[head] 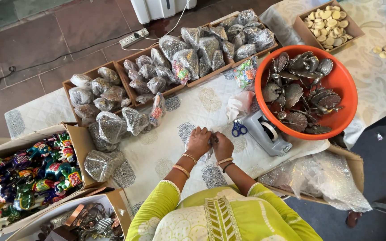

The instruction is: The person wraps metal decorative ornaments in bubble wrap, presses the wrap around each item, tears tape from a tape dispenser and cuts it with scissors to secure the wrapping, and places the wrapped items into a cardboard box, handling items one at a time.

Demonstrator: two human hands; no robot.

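Note:
My left hand (198,142) and my right hand (223,146) meet over a white printed cloth (166,147), fingers closed together on a small dark metal piece (212,139) with clear wrap under it. Both wrists wear bangles. Blue-handled scissors (239,129) lie just right of my hands, next to a grey tape dispenser (266,132). An orange basin (340,85) full of dark metal peacock-shaped pieces stands at the right.
Cardboard trays of plastic-wrapped pieces (170,62) line the far side, with loose wrapped ones (110,127) at the left. A box of painted figurines (27,172) is at the lower left, bubble wrap (322,176) at the lower right, a box of pale discs (329,22) top right.

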